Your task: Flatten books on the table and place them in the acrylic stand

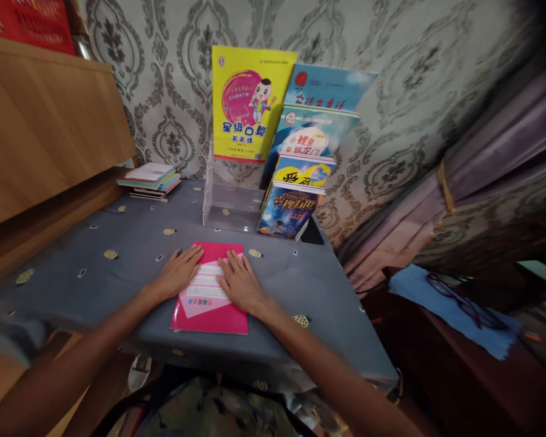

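Note:
A pink book (pixel 218 315) lies flat near the front edge of the table, a paler pink panel and small printed text on its upward side. On its left part rests my left hand (pixel 179 273), fingers stretched out and pointing up the page. My right hand (pixel 240 282) lies flat over the right part, fingers spread. Neither hand grips anything. Beyond the book, a clear acrylic stand (pixel 230 215) holds a yellow workbook (pixel 239 103) upright. Beside it, several books lean in a stepped row, with a dark blue book (pixel 289 212) in front.
A stack of books (pixel 149 179) sits at the table's back left, beside a wooden cabinet (pixel 50 121). The grey tablecloth (pixel 131 243) has a pineapple print. To the right, glasses (pixel 459 297) lie on a blue cloth (pixel 418 291). A curtain (pixel 437 200) hangs behind them.

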The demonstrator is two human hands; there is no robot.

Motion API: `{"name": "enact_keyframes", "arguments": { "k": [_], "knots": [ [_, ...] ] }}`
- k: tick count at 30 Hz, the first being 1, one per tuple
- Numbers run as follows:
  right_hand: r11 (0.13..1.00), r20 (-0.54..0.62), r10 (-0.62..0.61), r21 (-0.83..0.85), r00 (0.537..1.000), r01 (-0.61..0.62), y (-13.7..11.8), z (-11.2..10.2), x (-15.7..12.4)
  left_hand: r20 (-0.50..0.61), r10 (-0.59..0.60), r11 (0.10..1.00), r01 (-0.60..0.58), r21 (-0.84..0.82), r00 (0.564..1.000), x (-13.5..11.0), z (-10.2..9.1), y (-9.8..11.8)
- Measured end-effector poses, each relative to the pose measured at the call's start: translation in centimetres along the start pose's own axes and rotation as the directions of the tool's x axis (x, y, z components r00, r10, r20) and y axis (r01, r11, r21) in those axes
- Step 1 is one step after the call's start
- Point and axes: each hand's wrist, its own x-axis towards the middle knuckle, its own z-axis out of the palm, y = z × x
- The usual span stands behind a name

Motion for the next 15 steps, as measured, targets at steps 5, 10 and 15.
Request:
{"name": "enact_keyframes", "arguments": {
  "k": [5, 10, 15],
  "knots": [
    [1.0, -0.029, 0.013, 0.002, 0.999, -0.013, -1.7, -0.4, -3.1, -0.035, 0.071, 0.997, -0.071, 0.012, 0.997, -2.3, -0.4, 1.7],
    [1.0, -0.048, 0.013, 0.011, 0.999, -0.012, -2.8, -0.2, -5.8, -0.082, 0.127, 0.992, -0.124, 0.036, 0.988, -4.9, -0.5, 2.8],
    [0.999, -0.06, 0.032, 0.043, 0.998, -0.029, -3.3, -0.3, -7.1, -0.053, 0.328, 0.945, -0.327, 0.025, 0.943, -8.1, -1.9, 3.1]
  ]
}}
